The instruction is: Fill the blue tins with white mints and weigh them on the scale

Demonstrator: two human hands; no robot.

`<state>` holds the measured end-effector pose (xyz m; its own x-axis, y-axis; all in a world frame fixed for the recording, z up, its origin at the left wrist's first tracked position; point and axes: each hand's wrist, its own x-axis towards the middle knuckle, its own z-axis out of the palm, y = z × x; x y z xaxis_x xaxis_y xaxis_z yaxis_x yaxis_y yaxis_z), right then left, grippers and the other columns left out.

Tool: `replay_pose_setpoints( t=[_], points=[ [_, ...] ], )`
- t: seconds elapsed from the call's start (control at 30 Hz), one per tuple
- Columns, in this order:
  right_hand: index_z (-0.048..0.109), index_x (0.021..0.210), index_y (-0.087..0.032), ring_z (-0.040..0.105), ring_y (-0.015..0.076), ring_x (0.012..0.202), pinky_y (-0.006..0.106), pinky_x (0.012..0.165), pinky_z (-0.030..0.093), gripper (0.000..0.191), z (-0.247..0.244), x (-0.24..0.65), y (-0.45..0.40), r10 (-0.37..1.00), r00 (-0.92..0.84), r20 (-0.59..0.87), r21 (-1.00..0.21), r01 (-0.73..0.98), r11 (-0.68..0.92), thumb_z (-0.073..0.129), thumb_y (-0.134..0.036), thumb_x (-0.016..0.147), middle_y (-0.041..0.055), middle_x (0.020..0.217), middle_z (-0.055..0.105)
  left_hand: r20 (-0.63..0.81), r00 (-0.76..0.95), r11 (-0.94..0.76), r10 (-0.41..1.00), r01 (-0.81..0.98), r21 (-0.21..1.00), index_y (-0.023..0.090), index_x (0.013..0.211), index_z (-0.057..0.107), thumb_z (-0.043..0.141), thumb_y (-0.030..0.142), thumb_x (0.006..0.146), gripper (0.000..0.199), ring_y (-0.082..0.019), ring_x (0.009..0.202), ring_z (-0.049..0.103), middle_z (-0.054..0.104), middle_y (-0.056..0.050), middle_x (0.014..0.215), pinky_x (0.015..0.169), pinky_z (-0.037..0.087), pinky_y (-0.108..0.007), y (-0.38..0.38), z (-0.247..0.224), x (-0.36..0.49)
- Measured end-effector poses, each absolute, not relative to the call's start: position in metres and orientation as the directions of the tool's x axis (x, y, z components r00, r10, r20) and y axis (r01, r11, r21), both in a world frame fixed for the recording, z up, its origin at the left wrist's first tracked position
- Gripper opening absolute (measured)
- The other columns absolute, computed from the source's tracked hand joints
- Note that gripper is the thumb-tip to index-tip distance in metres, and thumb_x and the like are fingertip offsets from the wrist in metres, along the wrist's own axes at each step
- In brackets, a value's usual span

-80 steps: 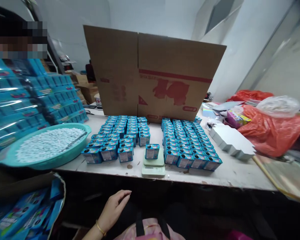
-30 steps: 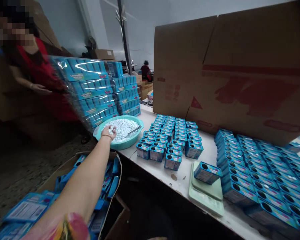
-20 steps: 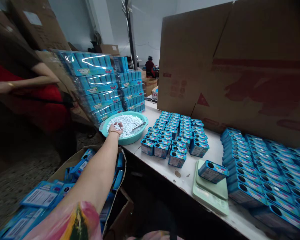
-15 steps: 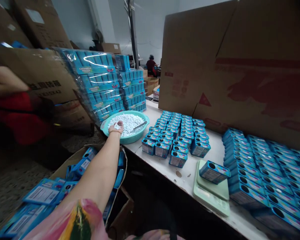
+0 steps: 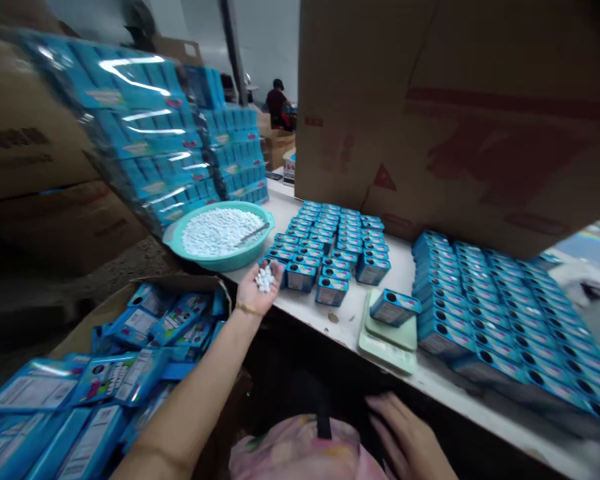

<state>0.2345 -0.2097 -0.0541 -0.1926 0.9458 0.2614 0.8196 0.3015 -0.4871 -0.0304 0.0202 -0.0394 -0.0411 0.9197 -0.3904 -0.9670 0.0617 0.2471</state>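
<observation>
My left hand (image 5: 254, 297) is cupped palm up, holding a small heap of white candies (image 5: 265, 279) just off the table's front edge. Behind it stands a turquoise basin (image 5: 215, 263) full of the same candies, with a metal utensil (image 5: 253, 235) resting in them. Low in the view, my right hand (image 5: 407, 433) hangs below the table edge, slightly blurred, fingers stretched out and holding nothing. A blue box (image 5: 395, 308) with a dark round spot on top stands on a pale green scale (image 5: 387, 347), beyond my right hand.
Rows of blue boxes (image 5: 330, 250) stand mid-table, and more rows (image 5: 480, 320) at the right. A large carton (image 5: 455, 153) rises behind them. Wrapped packs (image 5: 145, 133) are stacked left. An open carton (image 5: 95, 313) of blue boxes sits below. A person (image 5: 277, 103) sits far back.
My left hand has come out of the basin with candies in its palm and moved right, toward me. My right hand has entered at the bottom. The view has turned right and down.
</observation>
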Motion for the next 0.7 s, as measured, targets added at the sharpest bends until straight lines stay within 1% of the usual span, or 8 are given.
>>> replay_pose_setpoints(
  t=[0.1, 0.13, 0.2, 0.3, 0.43, 0.5, 0.6, 0.7],
  points=[
    [0.045, 0.117, -0.023, 0.051, 0.0165, 0.099, 0.03, 0.084, 0.047, 0.032, -0.046, 0.203, -0.173, 0.922, -0.291, 0.254, -0.535, 0.752, 0.384, 0.041, -0.026, 0.086, 0.0081, 0.11, 0.051, -0.525, 0.231, 0.356, 0.819, -0.922, 0.151, 0.012, 0.077, 0.055, 0.039, 0.016, 0.084, 0.019, -0.02, 0.081, 0.063, 0.063, -0.009, 0.079, 0.075, 0.051, -0.042, -0.049, -0.073, 0.031],
    [0.043, 0.119, -0.022, 0.049, 0.0178, 0.1, 0.032, 0.084, 0.047, 0.035, -0.046, 0.193, -0.162, 0.91, -0.324, 0.259, -0.515, 0.751, 0.414, 0.043, -0.028, 0.085, 0.0089, 0.111, 0.05, -0.571, 0.305, 0.447, 0.763, -0.886, 0.125, 0.013, 0.076, 0.056, 0.039, 0.016, 0.084, 0.019, -0.02, 0.081, 0.063, 0.063, -0.01, 0.08, 0.075, 0.051, -0.04, -0.066, -0.083, 0.044],
    [0.042, 0.119, -0.02, 0.048, 0.0201, 0.099, 0.034, 0.08, 0.048, 0.035, -0.052, 0.179, -0.146, 0.919, -0.331, 0.215, -0.414, 0.821, 0.392, 0.044, -0.028, 0.084, 0.0104, 0.11, 0.049, -0.637, 0.387, 0.565, 0.667, -0.82, 0.094, 0.013, 0.076, 0.057, 0.041, 0.016, 0.083, 0.018, -0.019, 0.082, 0.063, 0.064, -0.011, 0.083, 0.075, 0.052, -0.036, -0.089, -0.097, 0.062],
    [0.045, 0.113, -0.018, 0.049, 0.0198, 0.091, 0.033, 0.07, 0.049, 0.03, -0.068, 0.173, -0.143, 0.933, -0.343, 0.111, -0.281, 0.89, 0.36, 0.041, -0.025, 0.085, 0.011, 0.102, 0.051, -0.69, 0.4, 0.62, 0.604, -0.78, 0.09, 0.013, 0.075, 0.057, 0.043, 0.015, 0.081, 0.016, -0.019, 0.082, 0.063, 0.064, -0.01, 0.082, 0.074, 0.052, -0.033, -0.102, -0.112, 0.076],
    [0.049, 0.102, -0.014, 0.05, 0.0199, 0.089, 0.031, 0.068, 0.048, 0.021, -0.085, 0.183, -0.155, 0.932, -0.361, 0.038, -0.182, 0.914, 0.361, 0.041, -0.012, 0.082, 0.0117, 0.098, 0.052, -0.695, 0.475, 0.693, 0.541, -0.719, 0.049, 0.015, 0.076, 0.058, 0.048, 0.017, 0.079, 0.011, -0.022, 0.083, 0.063, 0.065, -0.009, 0.082, 0.078, 0.05, -0.04, -0.108, -0.125, 0.088],
    [0.05, 0.098, -0.013, 0.051, 0.0209, 0.087, 0.03, 0.063, 0.048, 0.02, -0.088, 0.189, -0.157, 0.93, -0.366, 0.019, -0.14, 0.921, 0.365, 0.041, -0.01, 0.08, 0.0127, 0.095, 0.053, -0.704, 0.489, 0.714, 0.516, -0.699, 0.037, 0.015, 0.076, 0.059, 0.049, 0.017, 0.078, 0.01, -0.022, 0.084, 0.063, 0.065, -0.009, 0.081, 0.08, 0.048, -0.042, -0.111, -0.129, 0.095],
    [0.051, 0.095, -0.013, 0.052, 0.0207, 0.083, 0.028, 0.057, 0.046, 0.017, -0.091, 0.196, -0.155, 0.922, -0.386, -0.006, -0.133, 0.914, 0.382, 0.042, -0.012, 0.081, 0.0111, 0.092, 0.054, -0.718, 0.498, 0.738, 0.486, -0.673, 0.033, 0.015, 0.077, 0.059, 0.05, 0.017, 0.077, 0.01, -0.021, 0.085, 0.063, 0.065, -0.009, 0.083, 0.081, 0.048, -0.041, -0.114, -0.131, 0.104],
    [0.052, 0.093, -0.015, 0.052, 0.0169, 0.078, 0.025, 0.055, 0.044, 0.014, -0.093, 0.206, -0.152, 0.929, -0.37, -0.013, -0.191, 0.913, 0.361, 0.041, -0.016, 0.084, 0.0092, 0.093, 0.054, -0.711, 0.528, 0.773, 0.465, -0.633, 0.036, 0.014, 0.08, 0.06, 0.05, 0.018, 0.077, 0.011, -0.022, 0.085, 0.062, 0.065, -0.01, 0.086, 0.081, 0.048, -0.039, -0.114, -0.133, 0.109]
  ],
)
